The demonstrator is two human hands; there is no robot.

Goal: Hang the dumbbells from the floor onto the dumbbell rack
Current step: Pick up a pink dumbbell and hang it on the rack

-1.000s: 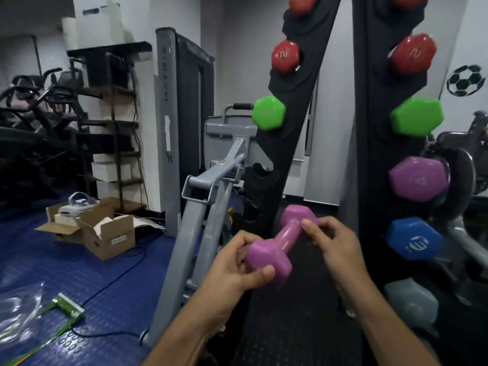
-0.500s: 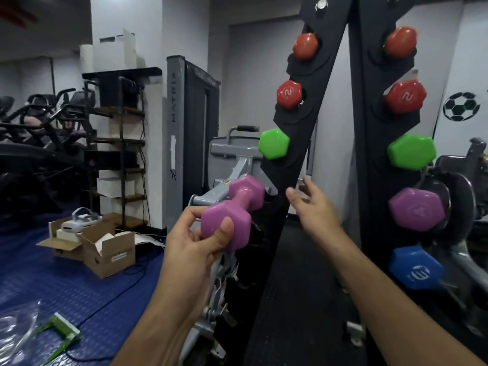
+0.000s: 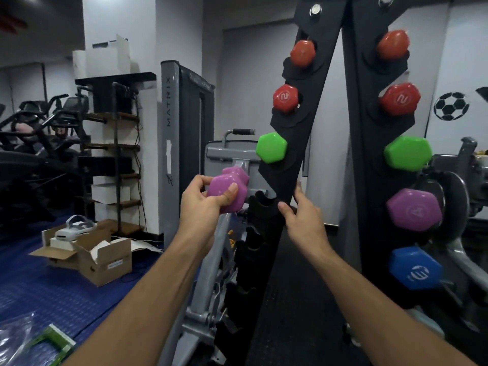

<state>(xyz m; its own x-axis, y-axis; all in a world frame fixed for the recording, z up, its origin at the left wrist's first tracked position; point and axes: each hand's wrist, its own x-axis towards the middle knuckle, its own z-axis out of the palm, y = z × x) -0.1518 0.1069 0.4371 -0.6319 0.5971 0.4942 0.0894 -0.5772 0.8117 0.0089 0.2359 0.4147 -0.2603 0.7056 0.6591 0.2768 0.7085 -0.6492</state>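
2 bare forearms reach up from the bottom edge toward a black dumbbell rack (image 3: 287, 180), the landmark for everything else. Left hand (image 3: 203, 207) grips the near head of a purple dumbbell (image 3: 228, 192), fingers behind it and thumb across its face, holding it just left of the rack's left upright, beside an empty notch. Right hand (image 3: 303, 220) clasps that same upright, thumb on its front face and fingers wrapped round its right edge.

Higher on the rack hang a green dumbbell (image 3: 272, 147) and 2 red dumbbells (image 3: 285, 98), their far heads showing on the right upright. Below the green head on the right upright sit a second purple dumbbell (image 3: 414, 210) and a blue dumbbell (image 3: 416, 268).

Left of the rack and lower, an open cardboard box (image 3: 105, 262) rests on the blue floor (image 3: 39, 286), with a white headset (image 3: 75, 228) lying on packaging just behind it. Farther left of the rack stands a grey machine frame (image 3: 170, 154) marked MATRIX. Right of the rack, a football decal (image 3: 451, 105) marks the far wall.
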